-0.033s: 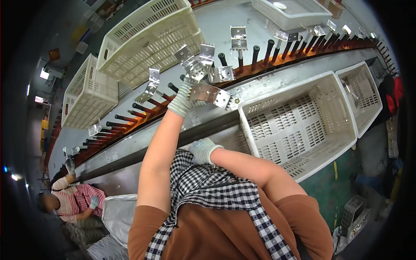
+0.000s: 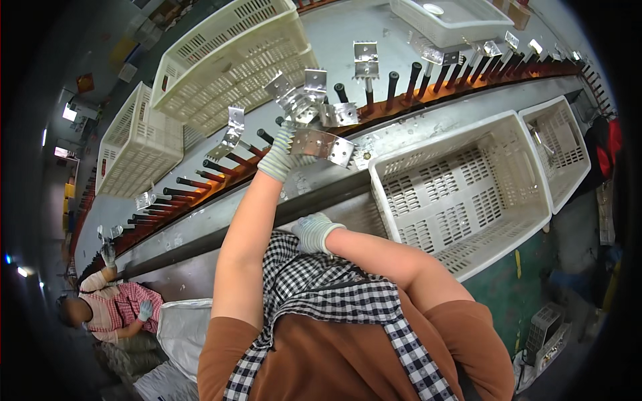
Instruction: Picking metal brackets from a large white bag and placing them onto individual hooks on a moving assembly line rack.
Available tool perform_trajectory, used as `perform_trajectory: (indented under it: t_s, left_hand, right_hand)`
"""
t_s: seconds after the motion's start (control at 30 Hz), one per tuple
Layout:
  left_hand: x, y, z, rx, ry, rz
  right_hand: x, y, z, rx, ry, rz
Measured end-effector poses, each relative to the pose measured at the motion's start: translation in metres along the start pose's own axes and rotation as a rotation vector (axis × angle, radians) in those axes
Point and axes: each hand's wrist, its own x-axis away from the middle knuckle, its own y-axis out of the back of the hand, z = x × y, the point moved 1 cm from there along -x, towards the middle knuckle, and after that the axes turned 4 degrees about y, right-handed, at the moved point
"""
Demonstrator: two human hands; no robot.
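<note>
My left hand (image 2: 284, 159), in a pale knitted glove, reaches over the row of rods and is closed on shiny metal brackets. One bent, toothed bracket (image 2: 323, 145) sticks out to the right of it and partly hides its fingers. Above the hand is a cluster of similar brackets (image 2: 294, 100), bunched among the black-tipped rods (image 2: 341, 92); which of these are held I cannot tell. My right hand (image 2: 315, 232), gloved too, rests low against my checked apron (image 2: 344, 301) by the bench edge. Its fingers are tucked out of sight.
A white slotted crate (image 2: 461, 200) stands on the right, a smaller crate (image 2: 558, 150) beyond it. Pale crates (image 2: 234, 73) stack behind the rods on the left. Further brackets (image 2: 366, 60) sit on rods along the line. Another person (image 2: 117, 307) works at far left.
The rods and the brackets on them have shifted slightly to the left. Both my hands stay in about the same place.
</note>
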Motion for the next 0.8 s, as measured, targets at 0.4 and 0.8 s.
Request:
perform_trajectory:
  t_s: [0.4,0.8]
  left_hand:
    - [0.083,-0.029,0.091,2.115,1.394,0.533]
    - [0.223,0.106,0.195,1.297,3.658,0.616]
  right_hand:
    - [-0.001,-0.01,-0.001,-0.032,0.032,-0.117]
    - [-0.01,-0.013,0.008,-0.002,0.045,0.012]
